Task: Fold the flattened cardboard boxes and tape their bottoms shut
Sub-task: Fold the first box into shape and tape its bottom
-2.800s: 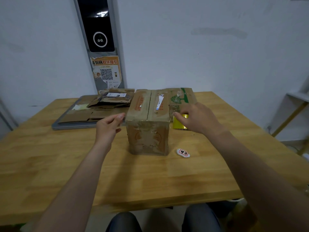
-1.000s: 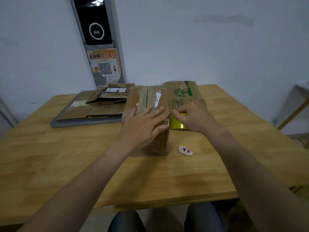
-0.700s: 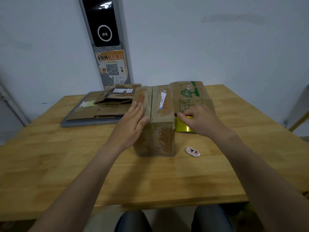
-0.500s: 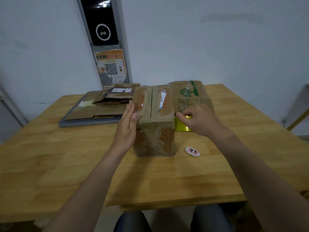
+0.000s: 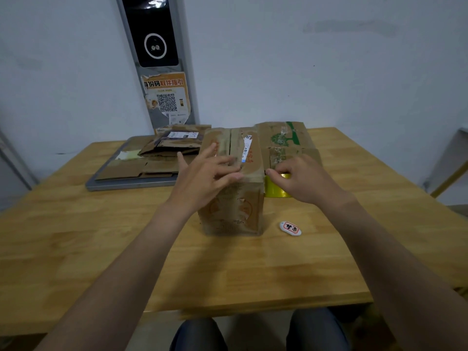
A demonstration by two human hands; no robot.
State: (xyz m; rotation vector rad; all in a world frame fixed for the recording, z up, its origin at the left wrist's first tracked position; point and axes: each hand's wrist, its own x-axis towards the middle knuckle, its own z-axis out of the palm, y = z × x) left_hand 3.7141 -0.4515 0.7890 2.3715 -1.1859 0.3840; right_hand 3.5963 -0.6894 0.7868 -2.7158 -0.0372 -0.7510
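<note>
A worn brown cardboard box [image 5: 234, 211] stands folded up in the middle of the wooden table [image 5: 101, 249], its closed flaps facing up. My left hand [image 5: 207, 176] lies across the top of those flaps with straight, spread fingers. My right hand [image 5: 301, 181] is just right of the box, fingers curled round a yellow tape roll [image 5: 274, 190] that sits against the box's right side. Behind the roll stands a second cardboard box [image 5: 286, 138] with green print.
Several flattened cardboard boxes [image 5: 162, 158] lie on a grey tray [image 5: 131, 184] at the back left. A small white oval tag [image 5: 290, 228] with red and black characters lies right of the box. A wall stands behind the table, a shelf at far right.
My left hand has moved from the box's left side back onto its top flaps, sweeping rightwards. My right hand has stayed on the tape roll.
</note>
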